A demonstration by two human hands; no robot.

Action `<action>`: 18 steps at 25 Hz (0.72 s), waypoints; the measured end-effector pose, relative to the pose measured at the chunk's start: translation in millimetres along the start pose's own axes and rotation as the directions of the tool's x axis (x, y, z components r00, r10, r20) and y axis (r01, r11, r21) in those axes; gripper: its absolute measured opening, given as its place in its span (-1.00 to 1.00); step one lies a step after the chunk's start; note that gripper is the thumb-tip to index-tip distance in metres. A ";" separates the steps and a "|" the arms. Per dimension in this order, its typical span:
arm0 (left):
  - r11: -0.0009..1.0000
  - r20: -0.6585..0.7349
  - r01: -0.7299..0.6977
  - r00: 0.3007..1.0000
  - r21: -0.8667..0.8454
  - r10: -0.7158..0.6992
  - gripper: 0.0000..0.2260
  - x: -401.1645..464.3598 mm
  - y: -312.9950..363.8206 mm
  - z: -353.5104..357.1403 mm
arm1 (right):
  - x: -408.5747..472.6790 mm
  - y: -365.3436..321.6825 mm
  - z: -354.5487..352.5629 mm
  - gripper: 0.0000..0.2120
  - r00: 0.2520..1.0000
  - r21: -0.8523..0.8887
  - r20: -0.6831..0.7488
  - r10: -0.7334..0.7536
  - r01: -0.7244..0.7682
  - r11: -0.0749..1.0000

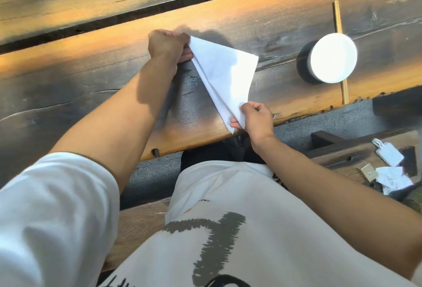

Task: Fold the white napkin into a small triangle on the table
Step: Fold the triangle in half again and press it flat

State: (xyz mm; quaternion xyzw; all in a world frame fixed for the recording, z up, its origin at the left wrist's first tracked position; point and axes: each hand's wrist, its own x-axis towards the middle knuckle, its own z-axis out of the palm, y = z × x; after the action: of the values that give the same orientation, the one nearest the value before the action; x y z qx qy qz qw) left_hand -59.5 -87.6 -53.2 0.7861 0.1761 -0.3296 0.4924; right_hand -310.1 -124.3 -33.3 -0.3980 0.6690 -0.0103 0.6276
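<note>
One napkin lay on the table, already folded into a triangle, with layered edges showing along its left side. Two hands held it, one at each end of that long side. The left hand gripped the far corner, its fingers curled closed around the paper. The right hand pinched the near corner, thumb on top and fingertips under, at the table's near edge, where the napkin's tip poked just past the wood. The third corner pointed right, free, toward one white round dish that sat on the table well apart from the napkin. One pair of chopsticks lay partly under the dish, running away from the napkin's side. Beyond the dish, off the table, a bench carried one white charger and one crumpled tissue.
</note>
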 end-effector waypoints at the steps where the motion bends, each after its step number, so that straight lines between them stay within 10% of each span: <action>1: 1.000 -0.006 0.004 1.000 0.011 -0.004 -0.78 0.6 1.4 1.1 | -0.1 1.2 -1.6 -0.97 0.999 -0.017 0.038 0.008 -0.007 1.000; 18: 0.999 -0.016 -0.002 1.000 0.052 0.003 -0.70 -2.2 6.0 6.4 | 0.1 13.9 -10.8 -0.85 0.882 -0.083 0.428 0.197 -0.178 0.980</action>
State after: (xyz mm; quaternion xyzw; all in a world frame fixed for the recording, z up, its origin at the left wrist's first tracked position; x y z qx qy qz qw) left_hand -59.7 -95.9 -49.6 0.8015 0.1702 -0.3272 0.4708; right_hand -326.5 -120.1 -38.3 -0.3365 0.5478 0.1529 0.7506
